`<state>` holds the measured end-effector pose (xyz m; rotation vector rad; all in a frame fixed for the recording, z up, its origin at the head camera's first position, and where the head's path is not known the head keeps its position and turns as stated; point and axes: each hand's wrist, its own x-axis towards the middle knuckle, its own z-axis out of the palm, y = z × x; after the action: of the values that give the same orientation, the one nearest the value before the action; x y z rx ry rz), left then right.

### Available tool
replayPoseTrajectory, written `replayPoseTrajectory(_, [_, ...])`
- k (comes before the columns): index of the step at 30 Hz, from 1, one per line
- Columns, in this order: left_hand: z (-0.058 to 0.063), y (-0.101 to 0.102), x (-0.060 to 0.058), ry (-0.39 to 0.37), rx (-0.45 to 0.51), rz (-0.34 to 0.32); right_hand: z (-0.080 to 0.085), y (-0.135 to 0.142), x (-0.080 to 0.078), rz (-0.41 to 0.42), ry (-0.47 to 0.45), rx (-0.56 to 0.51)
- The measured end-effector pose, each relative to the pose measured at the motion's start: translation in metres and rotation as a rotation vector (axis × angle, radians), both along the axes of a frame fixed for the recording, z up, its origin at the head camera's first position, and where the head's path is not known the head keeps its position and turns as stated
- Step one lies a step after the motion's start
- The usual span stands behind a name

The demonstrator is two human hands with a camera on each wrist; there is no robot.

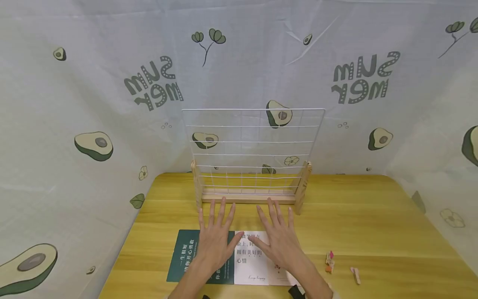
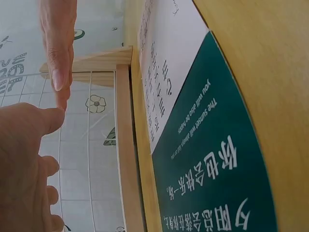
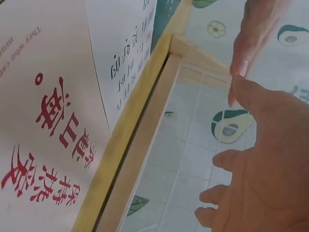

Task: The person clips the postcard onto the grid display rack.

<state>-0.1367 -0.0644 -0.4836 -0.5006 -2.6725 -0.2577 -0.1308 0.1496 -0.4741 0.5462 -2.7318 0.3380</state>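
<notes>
Both hands are held out with fingers spread, palms down and holding nothing. My left hand (image 1: 215, 245) is over dark green cards (image 1: 180, 259) with white lettering, its thumb reaching toward a white card (image 1: 249, 270) with black lettering. Over the right part of the row is my right hand (image 1: 281, 245), partly covering a pale card with red lettering (image 3: 53, 125). The thumbs point at each other, a small gap between them in the head view. Just beyond the fingertips stands a white wire grid (image 1: 254, 154) in a wooden base (image 1: 248, 198).
On the wooden table (image 1: 354, 216), right of the right hand, lie a small cluster of decorated clips (image 1: 330, 262) and a pale wooden clothespin (image 1: 355, 275). A white curtain (image 1: 239, 83) printed with avocados hangs behind and on both sides.
</notes>
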Motion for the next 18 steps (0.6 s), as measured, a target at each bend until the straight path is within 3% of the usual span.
replayPoseTrajectory(4, [0.0,0.006,-0.002,-0.051,0.047,-0.044,0.001,0.009,0.0,-0.026,-0.035,-0.014])
replayPoseTrajectory(11, [-0.006,0.019,-0.001,-0.272,0.197,-0.122,0.002,0.032,0.006,-0.097,-0.128,-0.047])
replayPoseTrajectory(18, [-0.008,0.033,-0.009,-0.261,0.227,-0.206,0.005,0.054,0.017,-0.172,-0.192,-0.109])
